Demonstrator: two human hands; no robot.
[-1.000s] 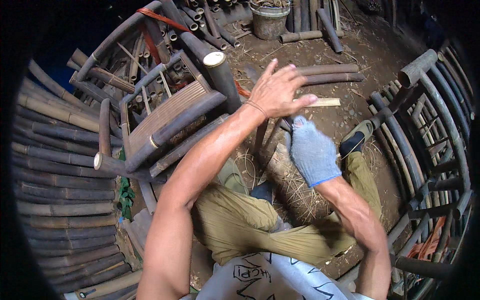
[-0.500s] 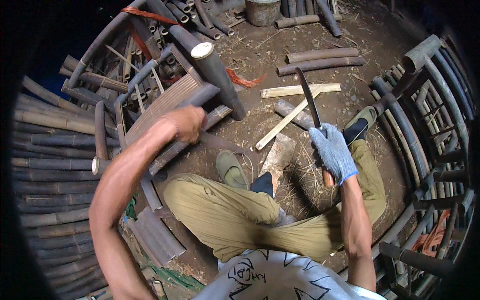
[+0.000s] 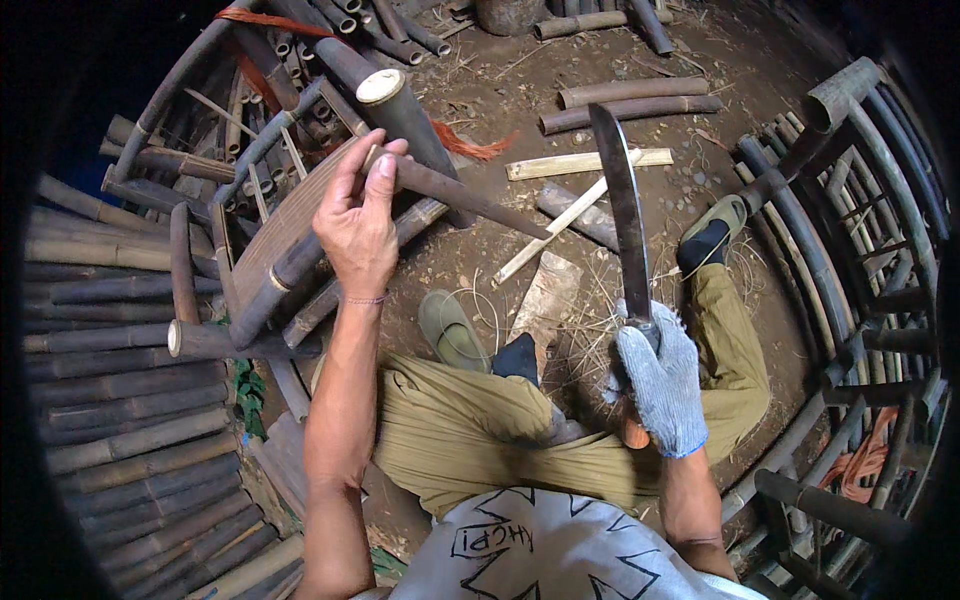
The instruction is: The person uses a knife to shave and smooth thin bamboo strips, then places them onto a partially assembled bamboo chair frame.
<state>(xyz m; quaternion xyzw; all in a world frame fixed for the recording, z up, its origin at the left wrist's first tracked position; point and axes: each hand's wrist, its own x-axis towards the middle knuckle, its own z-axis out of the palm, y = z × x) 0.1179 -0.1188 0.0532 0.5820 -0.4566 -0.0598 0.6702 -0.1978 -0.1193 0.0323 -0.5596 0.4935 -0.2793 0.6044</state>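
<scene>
Knife [image 3: 627, 215] and bamboo strip [image 3: 445, 188] held apart above a littered dirt floor [image 3: 560, 70]

Bare left hand [image 3: 360, 230] pinches the near end of the dark strip between thumb and fingers; gloved right hand [image 3: 668, 375] is wrapped around the wooden handle [image 3: 634, 430] of the long knife, blade pointing up and forward. The strip slants down toward the middle of the floor, between a chair-like bamboo frame [image 3: 290, 220] and the blade — whether its far tip touches the pale split slats [image 3: 575, 213] below is hard to tell from this angle. Steel and bamboo do not meet. The step in hand appears to be readying the piece, with no cut under way. The next move, on that reading, calls for a firm left grip, the strip brought to the edge — perhaps braced on the flat board [image 3: 545, 295] — and bare fingers well clear of the blade.
</scene>
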